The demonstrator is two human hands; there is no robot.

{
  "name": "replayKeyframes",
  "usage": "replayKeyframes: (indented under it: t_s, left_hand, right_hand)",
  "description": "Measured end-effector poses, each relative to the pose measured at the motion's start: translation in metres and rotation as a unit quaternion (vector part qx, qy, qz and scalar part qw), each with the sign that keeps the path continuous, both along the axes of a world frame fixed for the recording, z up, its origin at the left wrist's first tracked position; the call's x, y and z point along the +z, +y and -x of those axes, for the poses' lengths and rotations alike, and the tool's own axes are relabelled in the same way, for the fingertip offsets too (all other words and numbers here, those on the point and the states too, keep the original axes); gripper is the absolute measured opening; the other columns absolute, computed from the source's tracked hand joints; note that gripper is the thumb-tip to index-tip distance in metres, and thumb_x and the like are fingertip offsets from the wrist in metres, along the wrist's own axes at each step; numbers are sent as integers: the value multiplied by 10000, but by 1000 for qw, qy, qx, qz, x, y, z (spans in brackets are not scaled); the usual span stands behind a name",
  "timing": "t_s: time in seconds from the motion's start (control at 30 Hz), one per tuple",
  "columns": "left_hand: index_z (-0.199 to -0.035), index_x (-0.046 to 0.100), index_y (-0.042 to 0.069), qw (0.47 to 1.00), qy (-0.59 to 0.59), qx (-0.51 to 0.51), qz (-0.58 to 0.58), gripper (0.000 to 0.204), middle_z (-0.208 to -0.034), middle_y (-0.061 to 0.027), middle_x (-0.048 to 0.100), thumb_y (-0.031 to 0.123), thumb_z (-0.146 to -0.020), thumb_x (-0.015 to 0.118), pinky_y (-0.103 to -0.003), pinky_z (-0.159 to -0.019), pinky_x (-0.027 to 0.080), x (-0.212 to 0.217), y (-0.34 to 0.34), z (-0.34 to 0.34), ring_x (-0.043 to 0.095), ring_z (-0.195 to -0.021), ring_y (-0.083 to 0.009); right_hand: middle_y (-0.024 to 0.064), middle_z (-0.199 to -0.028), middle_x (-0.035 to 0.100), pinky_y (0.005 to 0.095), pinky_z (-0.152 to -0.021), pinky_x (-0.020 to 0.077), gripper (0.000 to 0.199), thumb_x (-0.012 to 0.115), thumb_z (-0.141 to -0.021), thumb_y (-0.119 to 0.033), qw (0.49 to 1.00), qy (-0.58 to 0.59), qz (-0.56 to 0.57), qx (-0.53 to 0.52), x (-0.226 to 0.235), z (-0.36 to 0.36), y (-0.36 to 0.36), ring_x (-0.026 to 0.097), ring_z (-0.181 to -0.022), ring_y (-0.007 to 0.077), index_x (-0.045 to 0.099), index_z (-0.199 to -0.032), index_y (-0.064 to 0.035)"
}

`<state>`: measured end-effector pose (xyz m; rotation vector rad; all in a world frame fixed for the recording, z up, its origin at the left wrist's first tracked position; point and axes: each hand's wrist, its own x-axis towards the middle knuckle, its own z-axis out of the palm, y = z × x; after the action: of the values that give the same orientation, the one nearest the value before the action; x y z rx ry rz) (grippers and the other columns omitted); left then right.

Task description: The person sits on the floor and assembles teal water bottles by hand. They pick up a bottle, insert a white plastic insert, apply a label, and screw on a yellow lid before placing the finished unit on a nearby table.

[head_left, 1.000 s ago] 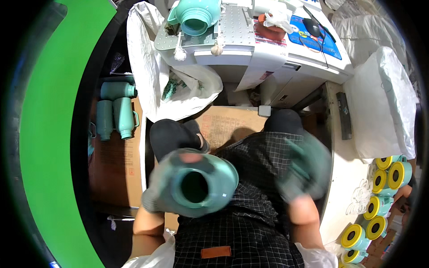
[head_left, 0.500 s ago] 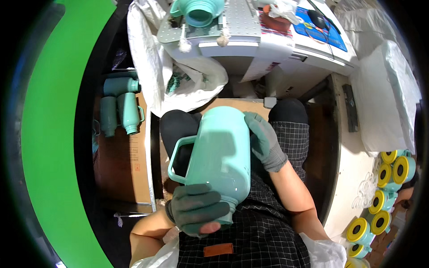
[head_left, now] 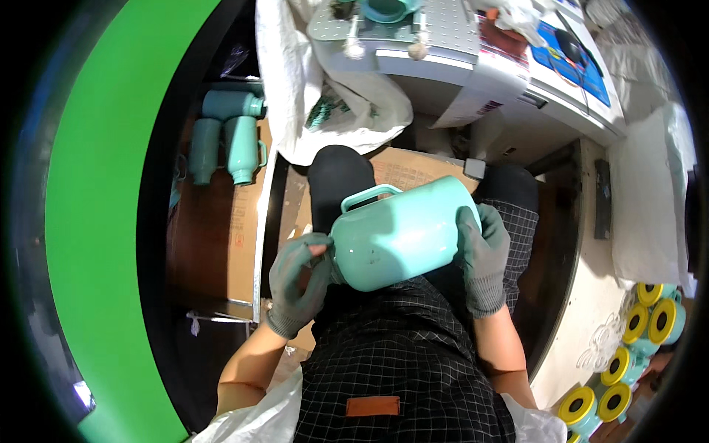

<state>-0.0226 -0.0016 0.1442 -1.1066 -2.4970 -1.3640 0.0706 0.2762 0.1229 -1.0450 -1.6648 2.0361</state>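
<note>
One green jug lay on its side in the middle of the frame, its single handle along the upper edge. Three similar jugs showed clearly at upper left, and one green vessel was cut off by the top edge. At least six yellow-ended containers crowded the lower right. The right hand, gloved, gripped the jug's right end, fingers over its rim. The left hand, also gloved, curled at the opposite end; whether it was closed on the jug could not be told.
</note>
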Motion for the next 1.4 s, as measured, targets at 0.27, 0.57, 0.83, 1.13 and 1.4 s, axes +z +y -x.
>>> replayKeyframes:
  t_s: [0.27, 0.57, 0.83, 1.13, 1.4]
  left_hand:
    - [-1242, 625, 22, 982, 73, 126, 120, 308, -1181, -233, 680, 123, -951, 627, -480, -905, 545, 12, 46, 2, 680, -1040, -417]
    - [-1147, 656, 71, 943, -111, 172, 262, 197, -1005, -182, 734, 123, -957, 649, -433, -871, 562, 8, 70, 69, 726, -960, -352]
    - [-1185, 625, 140, 895, 150, 251, 338, 223, -855, -129, 717, 183, -967, 606, -442, -751, 567, -13, 45, 109, 728, -856, -326]
    - [-1226, 644, 100, 956, 117, 148, 226, 265, -993, -149, 701, 206, -987, 596, -471, -857, 545, 27, 56, 35, 700, -932, -363]
    - [-1189, 643, 150, 910, 150, 209, 326, 264, -1025, -106, 690, 285, -963, 614, -465, -820, 553, -62, 2, 110, 707, -946, -315]
  right_hand:
    - [26, -879, 656, 274, -701, 490, 345, 655, -1019, -281, 966, 30, 5, 257, 27, -34, -36, 582, -789, 97, 657, -1136, 44]
    - [184, -1061, 687, 383, -843, 525, 305, 624, -971, -108, 940, 111, -155, 284, 18, -56, -77, 666, -936, 287, 615, -1207, 84]
    - [212, -968, 682, 405, -733, 528, 272, 614, -1001, -170, 930, 142, -244, 236, 11, -62, -104, 662, -822, 322, 645, -1118, 74]
    - [210, -872, 694, 420, -651, 546, 234, 601, -1007, -156, 848, 178, -371, 333, 17, -75, -100, 689, -750, 362, 657, -1092, 54]
    - [243, -952, 699, 472, -708, 569, 269, 724, -898, -118, 821, 156, -376, 400, 31, -69, -114, 707, -811, 420, 661, -1123, 16]
